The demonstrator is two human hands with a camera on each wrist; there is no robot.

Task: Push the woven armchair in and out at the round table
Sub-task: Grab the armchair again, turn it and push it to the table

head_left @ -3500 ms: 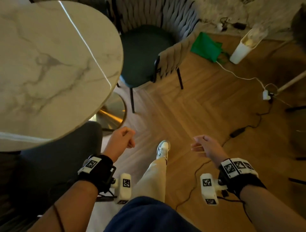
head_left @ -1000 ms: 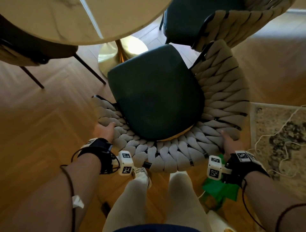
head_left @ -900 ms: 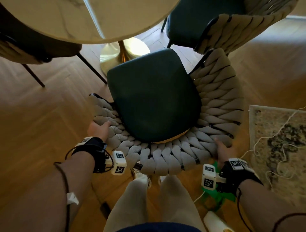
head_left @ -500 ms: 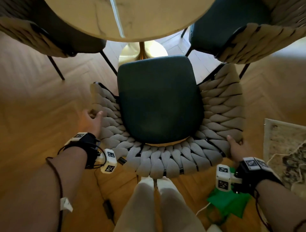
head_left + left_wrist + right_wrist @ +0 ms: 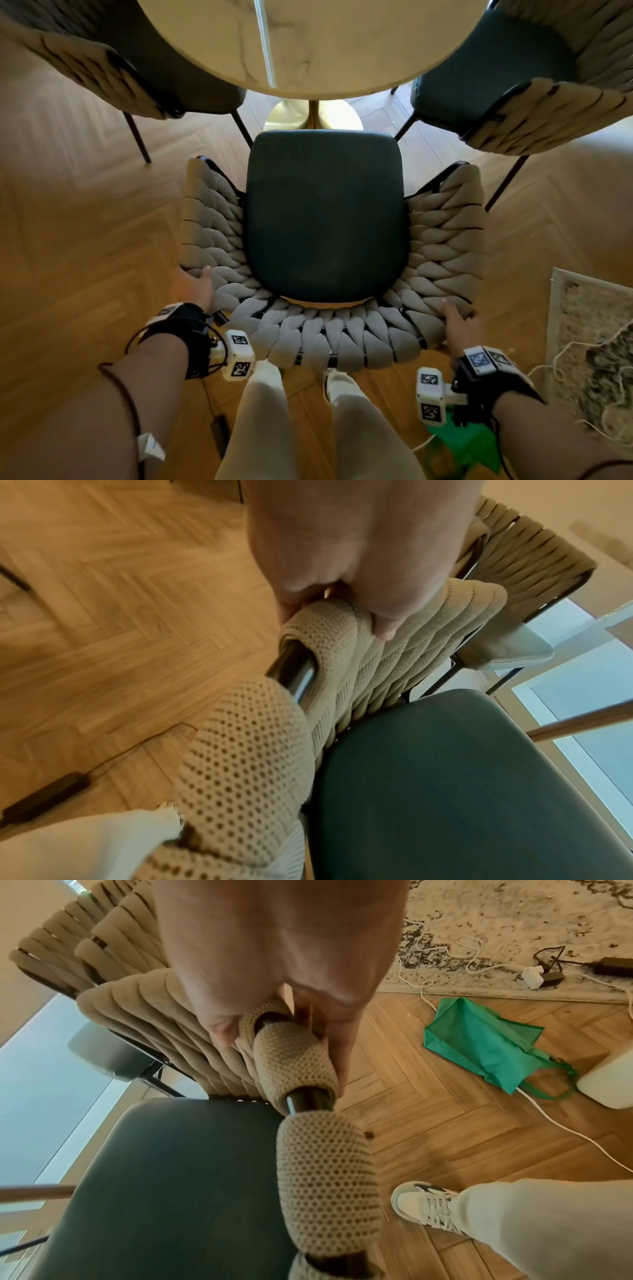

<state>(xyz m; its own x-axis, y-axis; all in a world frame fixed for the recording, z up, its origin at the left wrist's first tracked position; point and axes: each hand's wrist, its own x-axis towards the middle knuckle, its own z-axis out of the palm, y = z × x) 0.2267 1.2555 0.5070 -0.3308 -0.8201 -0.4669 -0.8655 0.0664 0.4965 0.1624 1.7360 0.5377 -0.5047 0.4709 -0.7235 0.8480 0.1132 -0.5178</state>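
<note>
A woven armchair [image 5: 342, 337] with a dark green seat [image 5: 325, 219] stands in front of me, facing the round marble table [image 5: 308, 44]. Its front edge sits near the table's gold base [image 5: 313, 114]. My left hand [image 5: 191, 287] grips the left rear corner of the woven back, thumb on top and fingers curled round the rim [image 5: 329, 612]. At the right rear corner my right hand [image 5: 457, 325] grips the rim too, fingers wrapped round the woven tube [image 5: 291, 1053]. My legs stand just behind the chair back.
Two more woven armchairs stand at the table, one at the far left [image 5: 102, 68], one at the far right [image 5: 534, 85]. A green bag [image 5: 462, 445] lies by my right foot. To the right are a patterned rug [image 5: 589, 342] with white cords [image 5: 445, 950] and a white container [image 5: 609, 1080].
The chair has turned square to the table and sits straight before me. Both hands stay on its rear corners; the left one has closed on the rim.
</note>
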